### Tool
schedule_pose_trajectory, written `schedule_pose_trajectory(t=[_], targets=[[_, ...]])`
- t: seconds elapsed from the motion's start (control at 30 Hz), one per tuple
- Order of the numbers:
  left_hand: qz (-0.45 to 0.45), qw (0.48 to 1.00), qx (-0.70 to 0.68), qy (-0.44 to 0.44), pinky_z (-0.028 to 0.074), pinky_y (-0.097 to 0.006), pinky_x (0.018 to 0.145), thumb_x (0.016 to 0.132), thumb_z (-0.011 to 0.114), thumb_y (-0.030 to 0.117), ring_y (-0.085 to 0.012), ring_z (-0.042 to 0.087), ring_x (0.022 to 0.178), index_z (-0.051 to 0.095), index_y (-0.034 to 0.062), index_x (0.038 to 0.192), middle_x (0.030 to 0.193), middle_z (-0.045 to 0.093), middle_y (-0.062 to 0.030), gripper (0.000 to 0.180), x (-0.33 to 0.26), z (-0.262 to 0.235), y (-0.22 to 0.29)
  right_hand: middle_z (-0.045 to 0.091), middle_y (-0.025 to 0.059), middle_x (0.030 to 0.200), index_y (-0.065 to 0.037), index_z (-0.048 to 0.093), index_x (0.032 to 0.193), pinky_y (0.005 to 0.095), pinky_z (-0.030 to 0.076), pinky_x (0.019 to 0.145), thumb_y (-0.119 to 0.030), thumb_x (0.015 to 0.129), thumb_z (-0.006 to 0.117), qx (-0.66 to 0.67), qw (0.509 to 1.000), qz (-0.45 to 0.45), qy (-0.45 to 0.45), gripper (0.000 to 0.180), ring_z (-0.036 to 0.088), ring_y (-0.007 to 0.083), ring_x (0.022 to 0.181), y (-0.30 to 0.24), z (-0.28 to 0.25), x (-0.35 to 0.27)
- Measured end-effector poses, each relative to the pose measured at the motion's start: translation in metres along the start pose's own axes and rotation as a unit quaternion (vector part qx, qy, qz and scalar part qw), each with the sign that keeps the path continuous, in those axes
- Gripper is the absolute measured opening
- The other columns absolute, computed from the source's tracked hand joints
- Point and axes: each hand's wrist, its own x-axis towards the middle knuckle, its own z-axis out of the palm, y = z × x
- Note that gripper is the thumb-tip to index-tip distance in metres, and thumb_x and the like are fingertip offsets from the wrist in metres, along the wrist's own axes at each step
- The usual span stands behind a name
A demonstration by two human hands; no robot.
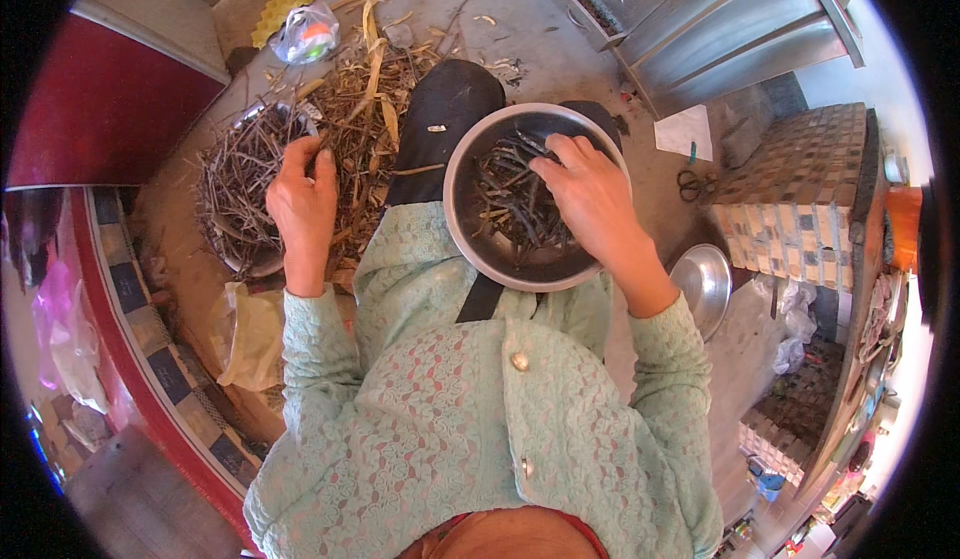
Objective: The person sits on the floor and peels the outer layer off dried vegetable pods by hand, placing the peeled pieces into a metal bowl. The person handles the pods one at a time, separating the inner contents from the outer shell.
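Floor (560,64): bare concrete beyond the knees at 12 o'clock (clock set with 12 away from the wearer), scattered with debris near the pile. Room on the right side is bounded at 3 o'clock by a tiled block (790,199).

Pile of dry stalks (375,144) spreads at 11 o'clock, reaching the basin and the wearer's left leg.

Bowl (451,199), round, wide-rimmed, sits on the lap at 1 o'clock; dark pieces inside, inner wall partly uncovered at 6.

Basin (265,263) stands on the floor at 10 o'clock, heaped with thin brown sticks (235,174) that overhang its edge.

Right hand (590,194) enters the bowl over the rim from 4 o'clock; fingers bent, tips close together among the pieces. Any grip: cannot tell.

Left hand (303,199) is over the basin's 3 o'clock edge, fingers curled, thumb slightly apart from forefinger; anything held cannot be made out.

Dark slender pieces (512,204) lie in the bowl, long axes mixed: upper ones roughly 10 to 4, several lower ones nearer 12 to 6.
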Motion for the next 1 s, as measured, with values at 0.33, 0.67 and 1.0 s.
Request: schedule_pose_trajectory(t=[0.33, 0.67, 1.0], targets=[[0.096, 0.947, -0.297, -0.074, 0.047, -0.026, 0.077, 0.081, 0.062, -0.001, -0.0123, 0.059, 0.085, 0.064, 0.0004, 0.097, 0.092, 0.064, -0.0057, 0.016, -0.011, 0.015, 0.062, 0.064, 0.0068, 0.087, -0.004, 0.063, 0.088, 0.0285, 0.049, 0.07, -0.002, 0.077, 0.067, 0.392, 0.914, 0.085, 0.058, 0.012, 0.063, 0.0173, 0.078, 0.002, -0.011, -0.006], [0.365, 0.87, -0.09, -0.32, 0.03, -0.048, 0.103, 0.05, 0.085, 0.023, -0.0363, 0.036, 0.126, 0.047, 0.0126, 0.129, 0.138, 0.038, -0.016, 0.089, -0.029, 0.068, 0.118, 0.064, 0.0036, 0.084, 0.001, 0.061, 0.102, 0.0177, 0.041, 0.06, -0.008, 0.087, 0.062, 0.603, 0.752, 0.179, 0.195, 0.017, 0.051, 0.0042, 0.068, 0.006, -0.03, -0.017], [0.406, 0.837, 0.052, -0.363, 0.038, -0.041, 0.087, 0.048, 0.086, 0.026, -0.0298, 0.051, 0.108, 0.041, 0.0151, 0.135, 0.122, 0.05, -0.0151, 0.099, -0.015, 0.082, 0.129, 0.064, 0.0041, 0.089, 0.002, 0.061, 0.101, 0.0203, 0.045, 0.071, -0.005, 0.087, 0.062, 0.561, 0.765, 0.215, 0.23, 0.016, 0.056, 0.0076, 0.078, 0.009, -0.013, -0.035]])
